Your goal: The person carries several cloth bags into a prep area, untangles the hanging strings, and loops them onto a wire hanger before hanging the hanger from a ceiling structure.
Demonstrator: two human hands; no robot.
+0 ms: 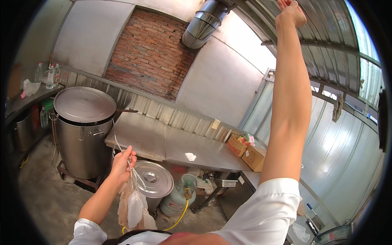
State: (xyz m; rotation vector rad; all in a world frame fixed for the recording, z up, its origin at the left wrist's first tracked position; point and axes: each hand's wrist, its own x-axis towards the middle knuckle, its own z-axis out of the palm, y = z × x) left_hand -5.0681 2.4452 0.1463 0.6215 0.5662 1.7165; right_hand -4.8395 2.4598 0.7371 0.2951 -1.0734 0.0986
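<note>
My left hand (124, 163) is closed around white strings and the gathered top of a bundle of thin, pale brown and white cloth or mesh bags (134, 208), which hangs below it. A large steel stockpot (84, 147) with a flat metal lid (85, 104) stands to its left. Behind the bundle is a smaller lidded steel pot (153, 179). My right arm reaches far up, and my right hand (291, 13) is at the top edge, near the corrugated metal roof, its fingers partly cut off by the frame; whether it holds anything cannot be told.
A steel worktop (183, 147) runs along the wall, with a crumpled white tissue (190, 156) and cardboard boxes (254, 157). Below stands a gas cylinder (177, 199) with a yellow hose (181, 216). Plastic bottles (50, 76) stand on a left shelf. A metal duct (202, 26) hangs above.
</note>
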